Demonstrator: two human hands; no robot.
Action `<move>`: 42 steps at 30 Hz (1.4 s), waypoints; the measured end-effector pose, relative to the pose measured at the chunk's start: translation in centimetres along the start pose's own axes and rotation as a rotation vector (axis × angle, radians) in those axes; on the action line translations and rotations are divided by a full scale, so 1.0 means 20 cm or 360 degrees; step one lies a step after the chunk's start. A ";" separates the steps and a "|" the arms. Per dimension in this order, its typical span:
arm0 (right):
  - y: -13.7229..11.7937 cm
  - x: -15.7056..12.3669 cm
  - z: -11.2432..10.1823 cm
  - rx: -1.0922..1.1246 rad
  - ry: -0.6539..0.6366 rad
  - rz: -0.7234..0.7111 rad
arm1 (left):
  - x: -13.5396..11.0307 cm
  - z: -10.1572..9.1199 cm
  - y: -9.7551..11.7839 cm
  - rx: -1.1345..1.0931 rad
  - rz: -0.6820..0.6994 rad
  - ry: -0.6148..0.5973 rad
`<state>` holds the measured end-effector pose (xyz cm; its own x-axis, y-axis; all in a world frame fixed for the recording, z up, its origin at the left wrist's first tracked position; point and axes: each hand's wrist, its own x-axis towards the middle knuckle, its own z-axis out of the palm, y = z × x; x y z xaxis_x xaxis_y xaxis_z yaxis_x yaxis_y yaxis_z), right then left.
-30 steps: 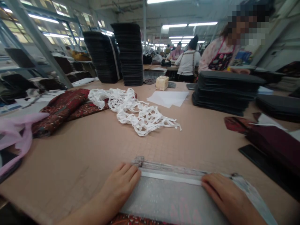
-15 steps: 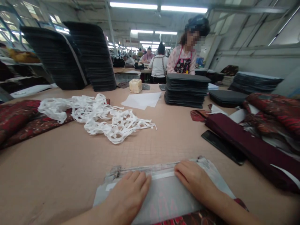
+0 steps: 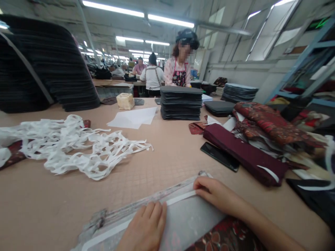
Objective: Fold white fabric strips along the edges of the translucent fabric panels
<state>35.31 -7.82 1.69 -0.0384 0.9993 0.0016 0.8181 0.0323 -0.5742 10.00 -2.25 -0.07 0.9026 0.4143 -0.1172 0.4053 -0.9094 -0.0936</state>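
Note:
A grey-backed piece of fabric (image 3: 193,216) lies at the table's front edge, its dark red-brown patterned side showing at the fold nearest me. Along its far edge, which has a gathered, ridged border, runs a narrow white tape (image 3: 180,199). My left hand (image 3: 146,226) rests flat on the fabric and tape, fingers side by side and pointing away from me. My right hand (image 3: 216,193) has thumb and fingers pinched on the tape near the fabric's far right corner. Its fingertips partly hide the tape's end.
A tangle of white strips (image 3: 86,146) lies at left. To the right are a black phone (image 3: 220,156), a folded maroon cloth (image 3: 243,153) and patterned fabric (image 3: 274,122). Dark panels stand in a stack (image 3: 180,104) and taller piles (image 3: 52,66). A co-worker (image 3: 179,66) stands beyond.
My view has turned right, and the fabric now lies at a slant. My hands are farther apart, the left nearer to me, with more white tape showing along the border.

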 end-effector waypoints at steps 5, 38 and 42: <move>0.01 -0.02 -0.07 -0.0088 0.0034 0.0063 | 0.02 0.03 -0.01 0.0003 0.0020 -0.0023; -0.09 -0.06 0.14 -0.0720 0.0093 -0.0504 | 0.02 0.06 -0.05 -0.0092 0.0009 0.0189; 0.02 -0.11 0.10 -0.0643 0.0180 -0.0420 | -0.21 0.17 -0.14 -0.0081 -0.0045 0.0395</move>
<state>34.48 -10.13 -0.21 -0.2301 0.9512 0.2057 0.9467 0.2678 -0.1790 4.68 -1.38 -2.63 0.8963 0.4235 0.1317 0.4319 -0.9009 -0.0427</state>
